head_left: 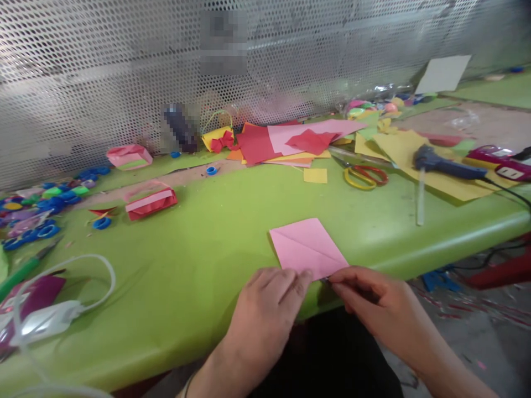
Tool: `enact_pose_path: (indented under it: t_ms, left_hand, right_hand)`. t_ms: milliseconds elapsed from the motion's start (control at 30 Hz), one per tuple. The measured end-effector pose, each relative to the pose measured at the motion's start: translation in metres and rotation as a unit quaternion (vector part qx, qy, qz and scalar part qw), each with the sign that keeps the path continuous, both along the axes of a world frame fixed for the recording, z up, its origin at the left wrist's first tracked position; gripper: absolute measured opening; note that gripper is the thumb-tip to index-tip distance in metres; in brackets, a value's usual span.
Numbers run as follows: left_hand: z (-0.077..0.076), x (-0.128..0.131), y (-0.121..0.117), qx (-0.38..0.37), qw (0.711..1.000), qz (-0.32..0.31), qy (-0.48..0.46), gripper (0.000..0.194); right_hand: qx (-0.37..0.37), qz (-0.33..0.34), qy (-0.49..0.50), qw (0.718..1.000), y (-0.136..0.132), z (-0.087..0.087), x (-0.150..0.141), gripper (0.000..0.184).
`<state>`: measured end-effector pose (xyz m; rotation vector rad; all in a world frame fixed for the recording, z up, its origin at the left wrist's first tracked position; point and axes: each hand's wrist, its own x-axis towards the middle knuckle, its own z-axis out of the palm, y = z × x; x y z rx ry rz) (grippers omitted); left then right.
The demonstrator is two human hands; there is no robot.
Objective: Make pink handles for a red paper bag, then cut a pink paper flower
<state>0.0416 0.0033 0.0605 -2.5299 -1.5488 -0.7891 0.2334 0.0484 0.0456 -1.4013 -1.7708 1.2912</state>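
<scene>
A pink sheet of paper (305, 246) lies near the table's front edge, with a diagonal crease running across it. My left hand (265, 309) presses on its near left edge, fingers bent together and thumb on the paper. At the near right corner my right hand (373, 304) is closed in a pinch. A small, dark greyish thing shows at those fingertips, partly under the paper's edge; its kind is too small to tell.
Beyond the sheet are scissors (365, 176), a yellow paper square (315, 176) and stacked coloured papers (257, 146). A glue gun (448, 166) lies at right. Small paper bags (151, 203), bottle caps (58, 202) and a white cable (110, 271) are at left.
</scene>
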Motion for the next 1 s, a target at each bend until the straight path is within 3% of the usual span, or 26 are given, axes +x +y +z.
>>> enact_pose_path:
  t_ms: [200,400,733,1000]
  left_hand:
    - [0.009,-0.016,0.025,-0.111,0.992,-0.030,-0.044,0.012]
    - [0.012,-0.022,0.027,-0.161,0.986,-0.034,-0.009,0.017]
    - [0.015,-0.019,0.025,-0.189,0.982,-0.010,0.018,0.019]
    - [0.013,-0.024,0.031,-0.127,0.990,-0.044,0.054,0.020]
  right_hand:
    - [0.000,-0.007,-0.003,1.000,0.001,-0.002,0.000,0.021]
    - [-0.041,0.011,0.023,0.999,-0.002,-0.006,0.001,0.019]
    - [-0.079,0.021,0.023,0.996,-0.007,-0.010,0.009,0.018]
    - [-0.096,0.048,0.027,0.994,-0.009,0.000,-0.008,0.018]
